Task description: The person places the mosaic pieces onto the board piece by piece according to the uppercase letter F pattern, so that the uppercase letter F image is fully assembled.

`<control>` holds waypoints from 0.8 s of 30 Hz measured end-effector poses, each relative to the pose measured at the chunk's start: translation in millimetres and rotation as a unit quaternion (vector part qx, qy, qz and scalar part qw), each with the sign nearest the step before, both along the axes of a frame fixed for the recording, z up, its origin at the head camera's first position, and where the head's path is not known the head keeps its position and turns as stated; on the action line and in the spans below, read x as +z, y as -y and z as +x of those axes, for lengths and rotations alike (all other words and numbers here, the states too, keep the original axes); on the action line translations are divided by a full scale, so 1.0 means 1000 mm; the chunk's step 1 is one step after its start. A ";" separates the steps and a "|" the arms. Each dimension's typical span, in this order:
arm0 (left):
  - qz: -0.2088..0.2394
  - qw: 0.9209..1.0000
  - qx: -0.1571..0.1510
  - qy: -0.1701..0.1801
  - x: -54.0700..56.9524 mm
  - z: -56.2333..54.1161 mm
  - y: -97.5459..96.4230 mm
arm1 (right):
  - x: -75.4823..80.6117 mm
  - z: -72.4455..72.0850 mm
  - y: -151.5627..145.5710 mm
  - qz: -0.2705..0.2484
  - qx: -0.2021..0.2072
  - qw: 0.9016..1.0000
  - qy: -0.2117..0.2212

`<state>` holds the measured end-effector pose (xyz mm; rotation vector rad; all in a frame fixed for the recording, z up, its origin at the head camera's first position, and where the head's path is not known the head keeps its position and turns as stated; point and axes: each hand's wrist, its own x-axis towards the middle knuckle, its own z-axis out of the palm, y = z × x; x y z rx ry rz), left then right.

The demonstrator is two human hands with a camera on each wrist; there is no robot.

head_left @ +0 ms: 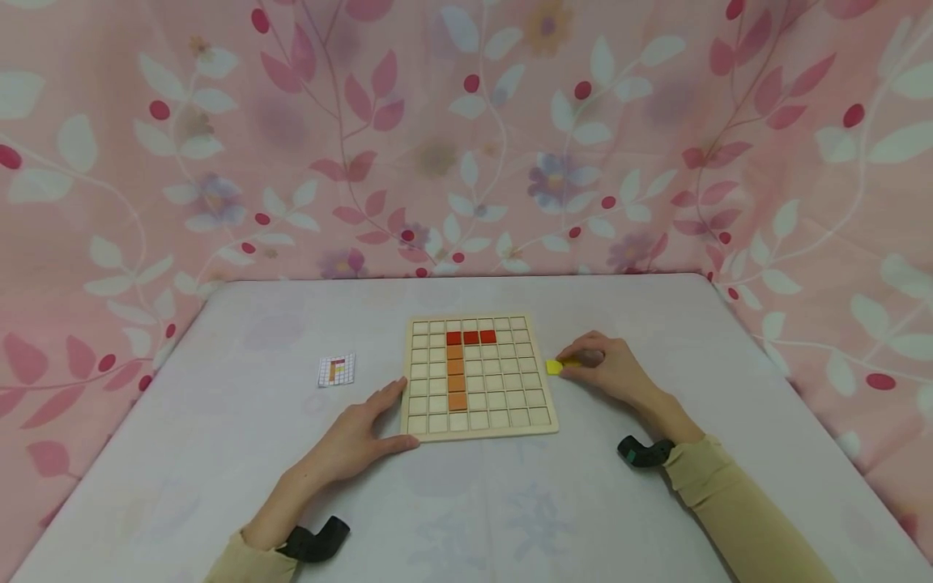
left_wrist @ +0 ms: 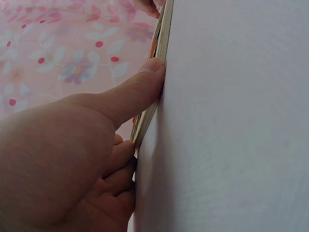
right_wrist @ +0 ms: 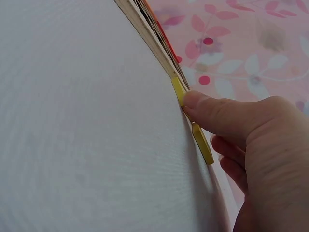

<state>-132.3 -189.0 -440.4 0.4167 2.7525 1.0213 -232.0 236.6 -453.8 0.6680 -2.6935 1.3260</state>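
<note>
A square wooden grid board [head_left: 479, 436] lies on the table. Three red tiles [head_left: 471, 338] form a row near its far side, and several orange tiles [head_left: 455, 368] run down one column below the leftmost red one. My left hand [head_left: 357, 441] spreads around the board's near left corner, thumb along the near edge and fingertips at the left edge. Just right of the board, my right hand [head_left: 608, 368] pinches a yellow tile [right_wrist: 177, 92] between thumb and fingers. A second yellow tile [right_wrist: 202, 145] sits close beneath those fingers.
A small printed card [head_left: 337, 370] with a coloured pattern on a grid lies left of the board. The table [head_left: 481, 518] has a pale cloth, and a pink floral curtain [head_left: 437, 146] hangs behind it. Both wrists carry black devices [head_left: 317, 538].
</note>
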 end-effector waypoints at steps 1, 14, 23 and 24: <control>-0.001 1.000 0.000 0.000 0.000 0.000 0.000 | 0.000 0.000 0.000 -0.001 0.000 1.000 -0.002; 0.001 1.000 0.003 0.004 0.000 0.000 0.001 | 0.021 0.017 0.013 -0.003 0.001 1.000 0.007; 0.003 1.000 0.003 0.005 0.000 0.000 0.000 | 0.028 0.023 0.016 -0.006 0.008 1.000 0.002; 0.002 1.000 0.004 0.004 0.000 0.000 0.000 | 0.028 0.023 0.016 -0.005 0.007 1.000 0.002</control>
